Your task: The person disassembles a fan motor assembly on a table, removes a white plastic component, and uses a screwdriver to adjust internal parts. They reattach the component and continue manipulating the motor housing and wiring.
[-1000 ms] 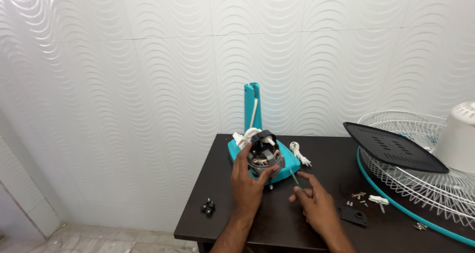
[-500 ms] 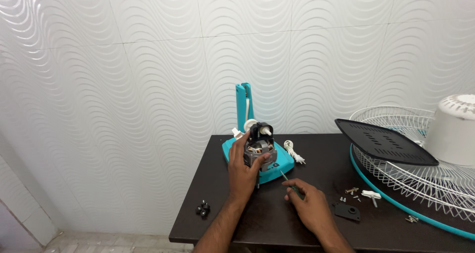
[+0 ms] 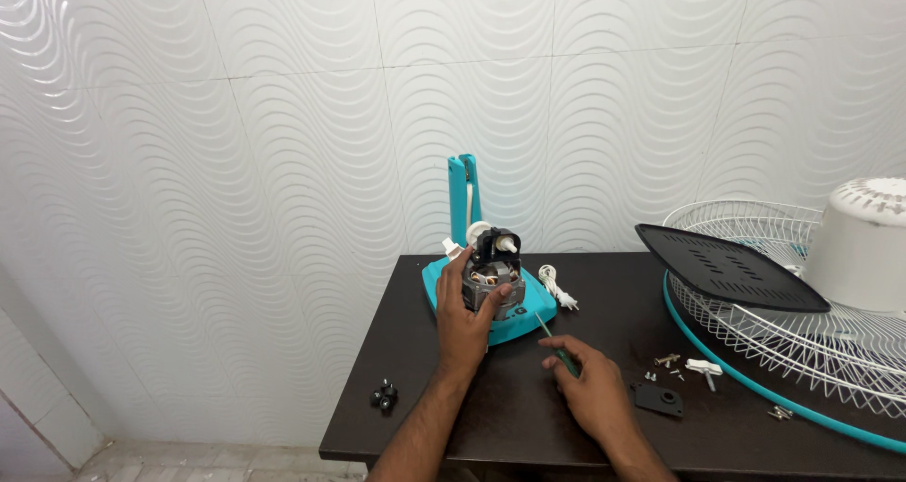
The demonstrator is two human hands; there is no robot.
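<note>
While both hands work at the near edge, the scene runs as follows.
Worktop [image 3: 585, 425]: dark wood, set against a white wavy-tiled wall.
Fan grille [image 3: 802, 340]: white wire, teal rim, lying at the right; a black panel [image 3: 727, 270] and white housing [image 3: 864, 246] rest on it.
Fan base [image 3: 528, 303]: teal, upright post behind, white cord [image 3: 557, 287] just beside.
Motor [image 3: 491, 279]: standing on the base.
Left hand [image 3: 462, 317]: fingers grasping the motor body.
Right hand [image 3: 590, 388]: fingers clenched on a green screwdriver [image 3: 557, 345], tip angled toward the base.
Small parts: black plate [image 3: 658, 398], screws [image 3: 665, 364], black knobs [image 3: 383, 395].
</note>
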